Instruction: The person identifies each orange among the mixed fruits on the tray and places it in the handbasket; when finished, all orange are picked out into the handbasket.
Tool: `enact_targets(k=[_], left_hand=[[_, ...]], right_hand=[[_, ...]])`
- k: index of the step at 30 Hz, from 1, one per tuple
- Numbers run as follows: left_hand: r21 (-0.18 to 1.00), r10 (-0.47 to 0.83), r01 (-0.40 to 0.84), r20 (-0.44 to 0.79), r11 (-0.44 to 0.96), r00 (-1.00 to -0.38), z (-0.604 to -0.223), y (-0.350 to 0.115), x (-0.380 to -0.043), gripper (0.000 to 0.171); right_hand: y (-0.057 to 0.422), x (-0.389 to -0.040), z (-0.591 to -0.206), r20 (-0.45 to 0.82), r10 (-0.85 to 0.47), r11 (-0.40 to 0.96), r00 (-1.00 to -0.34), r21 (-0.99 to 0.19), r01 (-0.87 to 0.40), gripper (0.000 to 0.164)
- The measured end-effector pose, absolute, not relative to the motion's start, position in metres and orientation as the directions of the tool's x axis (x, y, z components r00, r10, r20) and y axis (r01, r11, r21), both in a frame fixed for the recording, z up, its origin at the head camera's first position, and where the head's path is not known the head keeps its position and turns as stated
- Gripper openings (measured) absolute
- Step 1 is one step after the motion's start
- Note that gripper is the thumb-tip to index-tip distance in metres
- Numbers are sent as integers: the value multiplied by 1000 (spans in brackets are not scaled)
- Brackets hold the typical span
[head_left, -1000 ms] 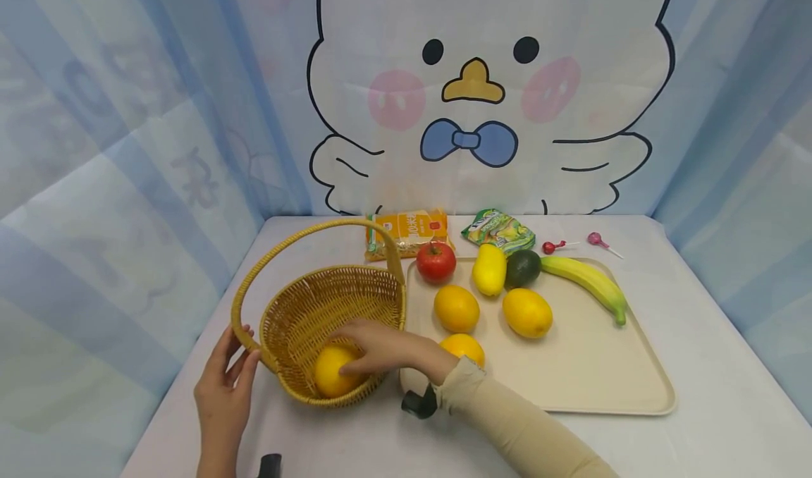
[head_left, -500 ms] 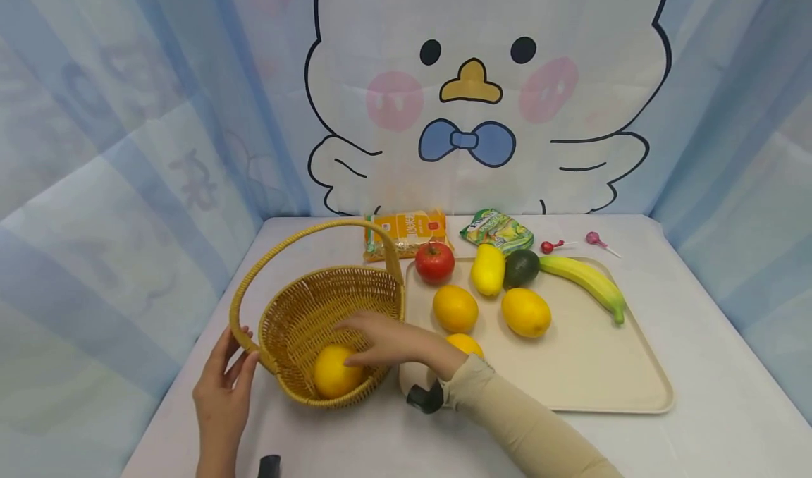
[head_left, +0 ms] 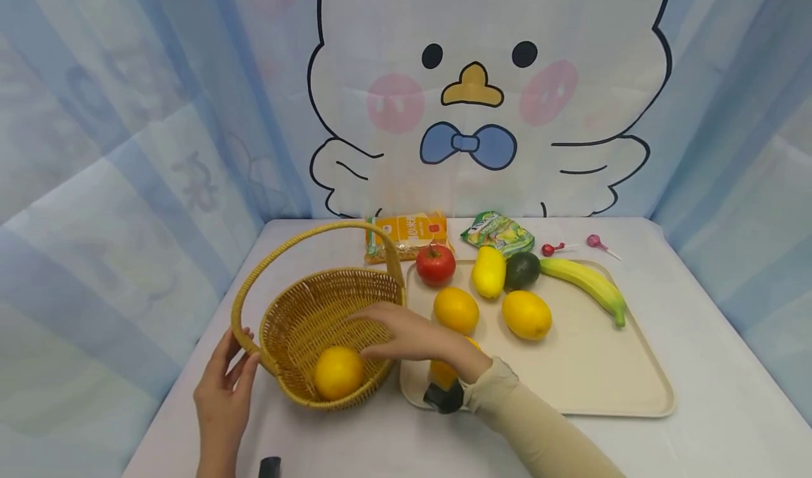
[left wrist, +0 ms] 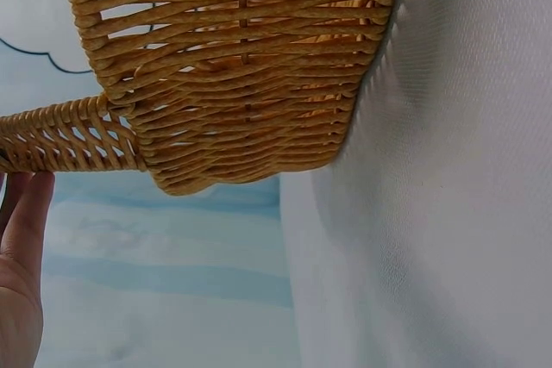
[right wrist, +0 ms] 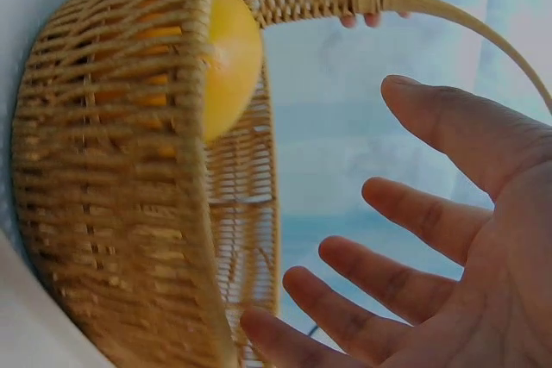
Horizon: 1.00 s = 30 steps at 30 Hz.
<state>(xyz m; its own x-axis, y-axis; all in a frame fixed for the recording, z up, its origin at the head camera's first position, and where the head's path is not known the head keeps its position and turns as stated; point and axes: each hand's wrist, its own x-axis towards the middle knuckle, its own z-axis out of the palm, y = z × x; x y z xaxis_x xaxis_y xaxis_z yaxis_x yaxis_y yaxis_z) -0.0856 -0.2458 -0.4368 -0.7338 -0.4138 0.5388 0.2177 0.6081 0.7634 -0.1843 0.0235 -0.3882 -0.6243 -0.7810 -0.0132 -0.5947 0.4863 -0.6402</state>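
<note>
A brown wicker basket (head_left: 298, 316) with a tall arched handle (head_left: 298, 242) stands on the left of the table. One round orange (head_left: 339, 373) lies inside it, near the front. My left hand (head_left: 223, 390) pinches the foot of the handle between thumb and fingers; in the right wrist view its fingers curl round the handle. With nothing in it, my right hand (head_left: 402, 331) hovers over the basket's right rim, fingers spread and apart from the orange, as the right wrist view shows. Under the right wrist, another orange (head_left: 442, 374) is partly hidden.
A beige tray (head_left: 609, 372) right of the basket bears an orange (head_left: 456, 310), a lemon (head_left: 526, 315), a yellow mango (head_left: 489, 272), an avocado (head_left: 523, 271), a banana (head_left: 585, 284) and a red apple (head_left: 435, 264). Behind lie an orange grain bag (head_left: 409, 233), a green packet (head_left: 499, 233) and two lollipops (head_left: 594, 241).
My right hand has let go of the orange, leaving it in the basket, and moved up and right with its fingers spreading. The left hand stays at the handle.
</note>
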Motion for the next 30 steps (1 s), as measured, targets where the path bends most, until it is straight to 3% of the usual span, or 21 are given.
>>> enact_targets(k=[14,30], left_hand=[[764,-414,205,530,611,-740,-436,-245,-86,65],[765,-421,200,530,613,-736,-435,-245,-84,63]], right_hand=[[68,-176,-366,31,-691,493,-722,-711,-502,57],[130,-158,-376,23,-548,569,-836,-722,-393,61]])
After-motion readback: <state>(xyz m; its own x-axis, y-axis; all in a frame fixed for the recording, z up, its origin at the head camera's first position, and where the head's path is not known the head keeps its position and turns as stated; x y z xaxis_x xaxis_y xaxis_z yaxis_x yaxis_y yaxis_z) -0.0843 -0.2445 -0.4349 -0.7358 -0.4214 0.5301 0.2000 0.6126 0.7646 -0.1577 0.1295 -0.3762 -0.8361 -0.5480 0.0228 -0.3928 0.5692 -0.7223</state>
